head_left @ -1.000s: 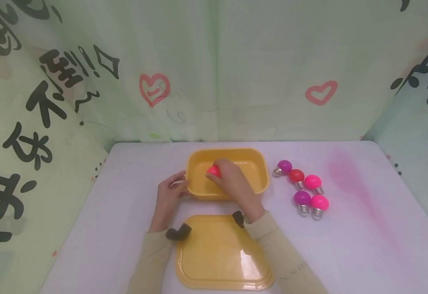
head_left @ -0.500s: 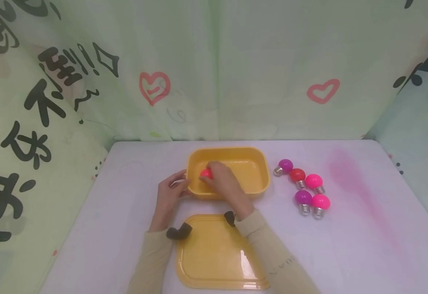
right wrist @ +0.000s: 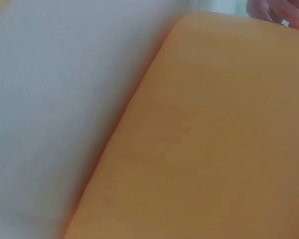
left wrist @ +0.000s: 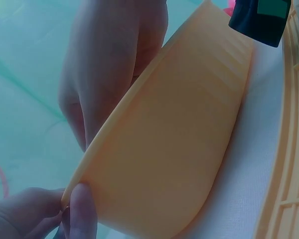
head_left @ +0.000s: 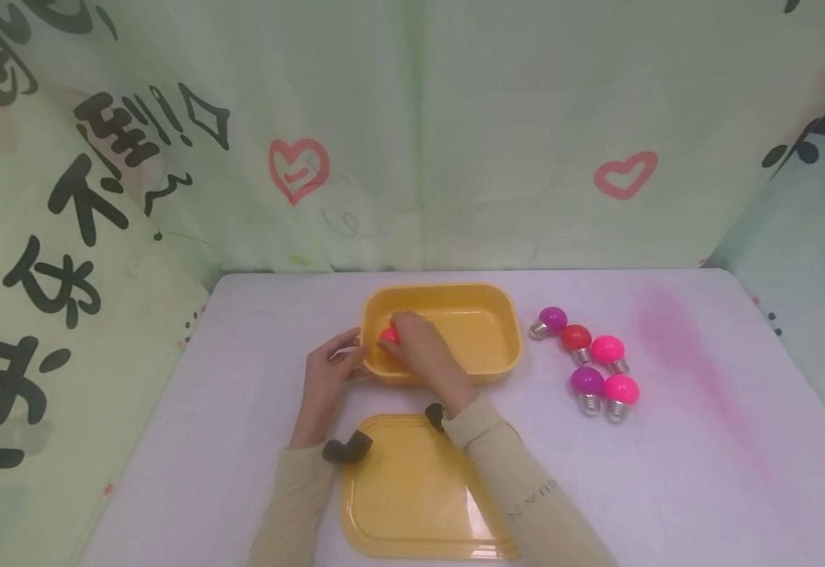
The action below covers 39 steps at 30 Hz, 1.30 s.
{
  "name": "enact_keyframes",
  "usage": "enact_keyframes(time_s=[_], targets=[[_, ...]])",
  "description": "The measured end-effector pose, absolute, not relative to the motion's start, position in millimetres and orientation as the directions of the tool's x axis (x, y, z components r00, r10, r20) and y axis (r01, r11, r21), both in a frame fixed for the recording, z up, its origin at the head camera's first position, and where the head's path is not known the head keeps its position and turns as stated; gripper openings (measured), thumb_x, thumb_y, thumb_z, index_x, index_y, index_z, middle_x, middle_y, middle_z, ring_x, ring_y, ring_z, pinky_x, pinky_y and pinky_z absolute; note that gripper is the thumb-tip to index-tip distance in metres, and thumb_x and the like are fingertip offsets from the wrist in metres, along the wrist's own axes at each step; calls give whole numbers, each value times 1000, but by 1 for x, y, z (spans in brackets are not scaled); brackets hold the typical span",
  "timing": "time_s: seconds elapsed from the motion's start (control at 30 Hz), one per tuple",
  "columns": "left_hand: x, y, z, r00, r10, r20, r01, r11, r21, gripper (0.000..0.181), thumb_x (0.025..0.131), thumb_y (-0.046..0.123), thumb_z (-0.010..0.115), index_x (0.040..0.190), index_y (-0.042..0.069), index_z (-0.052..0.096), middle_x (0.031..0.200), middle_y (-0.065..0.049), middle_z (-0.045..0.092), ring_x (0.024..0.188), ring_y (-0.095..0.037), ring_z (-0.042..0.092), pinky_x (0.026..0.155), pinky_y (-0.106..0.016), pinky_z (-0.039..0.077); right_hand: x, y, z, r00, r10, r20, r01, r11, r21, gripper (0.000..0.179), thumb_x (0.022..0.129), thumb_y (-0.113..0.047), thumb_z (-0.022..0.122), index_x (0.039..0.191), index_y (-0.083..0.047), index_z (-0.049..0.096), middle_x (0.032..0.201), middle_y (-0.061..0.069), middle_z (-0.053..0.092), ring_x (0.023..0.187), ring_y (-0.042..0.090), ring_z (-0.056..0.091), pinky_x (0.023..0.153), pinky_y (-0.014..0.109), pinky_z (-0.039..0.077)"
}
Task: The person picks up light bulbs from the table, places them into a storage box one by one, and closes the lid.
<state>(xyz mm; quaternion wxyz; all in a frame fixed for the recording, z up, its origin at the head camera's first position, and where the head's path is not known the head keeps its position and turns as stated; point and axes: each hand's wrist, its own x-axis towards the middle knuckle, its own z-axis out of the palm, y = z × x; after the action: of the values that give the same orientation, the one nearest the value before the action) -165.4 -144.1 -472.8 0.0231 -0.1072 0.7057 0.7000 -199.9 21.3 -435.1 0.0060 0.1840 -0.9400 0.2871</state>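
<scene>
My right hand (head_left: pixel 423 346) is inside the yellow plastic box (head_left: pixel 483 367), at its left end, holding a bright pinkish-red light bulb (head_left: pixel 389 335). Only part of the round bulb shows; its base is hidden by the hand and the box. My left hand (head_left: pixel 331 378) pinches the rim at the box's left end, thumb on the outer wall, as the left wrist view shows. In that view the right hand (left wrist: pixel 109 69) reaches down behind the box wall (left wrist: pixel 164 129). The right wrist view is mostly filled by the box's outer wall (right wrist: pixel 204 129).
Several bulbs lie right of the box on the white table (head_left: pixel 696 472): purple (head_left: pixel 553 319), red (head_left: pixel 575 337) and pink (head_left: pixel 607 349) ones among them. A flat yellow lid (head_left: pixel 419 504) lies in front of the box, under the right sleeve (head_left: pixel 519 480). Printed cloth (head_left: pixel 455 213) hangs behind.
My right hand has moved left and slightly down inside the box with the bulb, toward its left end. My left hand keeps its place on the rim.
</scene>
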Motion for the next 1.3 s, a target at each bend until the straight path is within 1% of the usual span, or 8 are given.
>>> enact_keyframes(time_s=[0.2, 0.33, 0.47, 0.63, 0.77, 0.93, 1.1, 1.3], targets=[[-165, -144, -473, -973, -116, -200, -207, 49, 977, 37, 92, 23, 71, 129, 18, 66, 121, -8, 63, 104, -25, 68, 83, -32, 60, -201, 20, -438, -930, -352, 102, -350, 769, -535, 24, 91, -21, 72, 94, -1, 60, 80, 8, 56, 72, 22, 53, 69, 32, 53], [-165, -145, -472, -970, -116, -213, -222, 70, 973, 38, 93, 27, 71, 130, 20, 65, 123, -7, 63, 105, -24, 69, 85, -32, 59, -201, 19, -438, -929, -356, 101, -351, 763, -543, 23, 94, -21, 68, 95, 0, 61, 81, 9, 57, 73, 23, 52, 69, 33, 52], [-164, -145, -471, -969, -118, -215, -224, 67, 972, 39, 93, 27, 71, 130, 20, 65, 122, -7, 63, 104, -23, 69, 84, -30, 60, -201, 19, -438, -928, -358, 101, -351, 755, -554, 25, 96, -22, 65, 98, 2, 62, 84, 11, 60, 75, 25, 55, 73, 36, 54], [-163, -144, -469, -972, -122, -202, -209, 50, 977, 37, 93, 24, 71, 129, 19, 66, 121, -7, 63, 102, -23, 69, 80, -28, 60, -200, 20, -436, -931, -357, 79, -338, 757, -559, 31, 96, -26, 66, 104, 4, 63, 89, 13, 62, 79, 27, 57, 78, 38, 56], [-163, -144, -469, -973, -124, -197, -203, 41, 978, 37, 93, 23, 70, 129, 18, 66, 121, -8, 63, 102, -23, 69, 80, -27, 60, -199, 23, -433, -934, -351, 63, -322, 756, -571, 38, 96, -29, 65, 113, 5, 63, 100, 17, 66, 89, 30, 62, 88, 41, 57], [-163, -145, -470, -972, -119, -201, -207, 43, 977, 38, 93, 24, 71, 130, 18, 65, 122, -8, 62, 103, -22, 68, 81, -27, 60, -197, 30, -429, -953, -303, 21, -254, 759, -600, 47, 96, -34, 66, 124, 2, 62, 119, 17, 67, 108, 32, 63, 101, 44, 52], [-164, -144, -473, -976, -102, -195, -198, 22, 980, 37, 93, 22, 71, 129, 16, 65, 122, -8, 63, 100, -22, 69, 80, -27, 60, -196, 41, -425, -965, -260, -9, -202, 771, -604, 48, 96, -36, 65, 128, -1, 60, 125, 15, 65, 113, 31, 62, 103, 44, 50], [-163, -144, -468, -976, -99, -195, -199, 33, 979, 36, 93, 21, 70, 129, 16, 66, 122, -9, 63, 101, -23, 69, 81, -28, 60, -197, 52, -424, -960, -274, 50, -253, 781, -571, 48, 97, -37, 63, 126, 0, 61, 124, 17, 65, 115, 33, 62, 103, 44, 50]])
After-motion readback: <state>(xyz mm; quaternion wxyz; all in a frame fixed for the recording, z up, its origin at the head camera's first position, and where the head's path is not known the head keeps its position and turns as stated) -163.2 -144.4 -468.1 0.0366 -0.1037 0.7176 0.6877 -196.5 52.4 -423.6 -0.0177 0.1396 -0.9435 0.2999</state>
